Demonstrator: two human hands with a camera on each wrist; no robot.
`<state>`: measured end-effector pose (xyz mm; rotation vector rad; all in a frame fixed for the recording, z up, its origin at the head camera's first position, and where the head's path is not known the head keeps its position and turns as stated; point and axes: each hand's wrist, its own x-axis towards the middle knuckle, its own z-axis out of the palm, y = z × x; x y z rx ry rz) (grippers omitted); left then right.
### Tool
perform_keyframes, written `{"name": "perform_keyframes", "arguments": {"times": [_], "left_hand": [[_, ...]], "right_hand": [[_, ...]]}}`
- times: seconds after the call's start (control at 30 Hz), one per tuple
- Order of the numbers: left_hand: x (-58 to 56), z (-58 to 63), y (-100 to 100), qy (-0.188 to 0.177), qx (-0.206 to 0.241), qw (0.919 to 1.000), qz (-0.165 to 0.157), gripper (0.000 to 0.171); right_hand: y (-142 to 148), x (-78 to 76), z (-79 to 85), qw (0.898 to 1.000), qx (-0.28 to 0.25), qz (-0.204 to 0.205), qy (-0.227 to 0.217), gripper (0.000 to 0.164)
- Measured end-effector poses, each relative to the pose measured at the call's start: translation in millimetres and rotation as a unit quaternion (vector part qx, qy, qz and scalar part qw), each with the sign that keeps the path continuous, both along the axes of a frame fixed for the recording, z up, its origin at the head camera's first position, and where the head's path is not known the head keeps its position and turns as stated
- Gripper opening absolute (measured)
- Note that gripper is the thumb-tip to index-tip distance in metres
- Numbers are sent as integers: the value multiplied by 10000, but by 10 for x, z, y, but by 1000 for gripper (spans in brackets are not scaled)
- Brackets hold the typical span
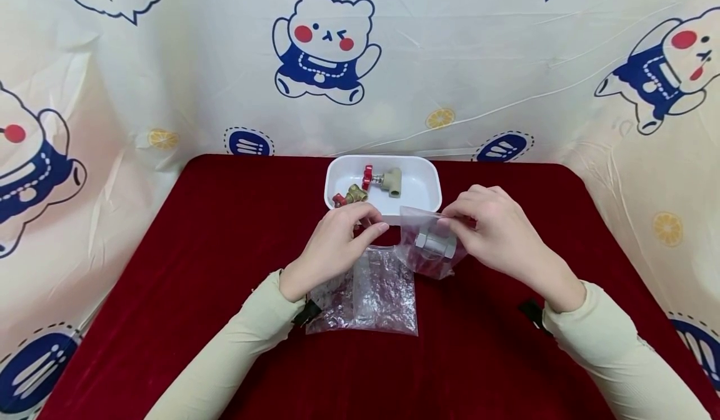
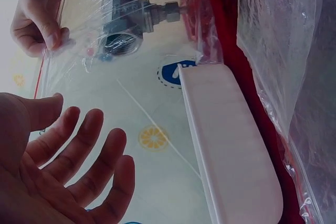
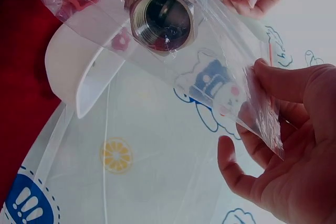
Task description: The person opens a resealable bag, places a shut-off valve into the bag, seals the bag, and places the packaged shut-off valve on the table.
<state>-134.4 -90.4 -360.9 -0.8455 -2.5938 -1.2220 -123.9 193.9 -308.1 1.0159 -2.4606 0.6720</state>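
My right hand (image 1: 497,232) pinches the top edge of a clear zip bag (image 1: 427,267) between thumb and fingers. Inside the bag hangs a grey metal valve (image 1: 435,244), whose round threaded opening shows in the right wrist view. A red part, blurred by the plastic, lies at the valve's far end (image 2: 199,14). To the left of the bag, my left hand (image 1: 337,239) hovers with loosely bent fingers (image 2: 102,145) and holds nothing; the left wrist view shows its thumb apart from the fingers. Below both hands, clear plastic bags (image 1: 382,292) lie flat on the table.
Behind the hands stands a white tray (image 1: 420,185) holding a tan valve with a red handle (image 1: 394,181) and a brass valve with a red handle (image 1: 356,194). A dark red cloth (image 1: 225,220) covers the table; a printed curtain (image 1: 450,51) hangs behind it.
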Motion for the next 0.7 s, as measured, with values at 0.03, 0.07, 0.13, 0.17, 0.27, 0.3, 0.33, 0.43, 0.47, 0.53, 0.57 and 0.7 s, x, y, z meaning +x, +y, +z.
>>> {"name": "perform_keyframes", "arguments": {"times": [0.03, 0.07, 0.13, 0.17, 0.27, 0.3, 0.33, 0.43, 0.47, 0.53, 0.57, 0.7], "left_hand": [[0, -3, -2, 10, -3, 10000, 4, 8], [1, -3, -5, 21, -4, 10000, 5, 8], [3, -5, -10, 41, -21, 10000, 15, 8], [6, -6, -13, 48, -36, 10000, 20, 9], [10, -7, -20, 70, -70, 9999, 36, 10], [12, -9, -21, 68, -77, 9999, 42, 10], [15, -10, -21, 68, -83, 9999, 46, 10], [19, -18, -23, 67, -104, 9999, 53, 9], [20, -19, -25, 66, -105, 9999, 46, 9], [18, -26, -31, 59, -105, 9999, 30, 9], [18, -27, -35, 56, -110, 9999, 28, 9], [13, -38, -51, 24, -138, 9999, 9, 10]], "right_hand": [[11, 1, 4, 10000, 3, -44, -30, 16], [22, 3, 8, 9999, -11, -92, -48, 15], [43, 7, 17, 9998, -28, -195, -65, 15], [54, 9, 20, 9997, -46, -245, -61, 15], [86, 15, 23, 9991, -108, -399, -8, 14], [97, 17, 22, 9989, -119, -445, 5, 14], [110, 18, 19, 9987, -130, -491, 12, 14], [150, 18, 4, 9981, -148, -600, 14, 13], [164, 16, 0, 9979, -142, -628, 11, 12], [189, 12, -8, 9976, -145, -679, 10, 12], [201, 10, -11, 9974, -152, -703, 14, 11], [245, -7, -13, 9967, -161, -790, 56, 10]]}}
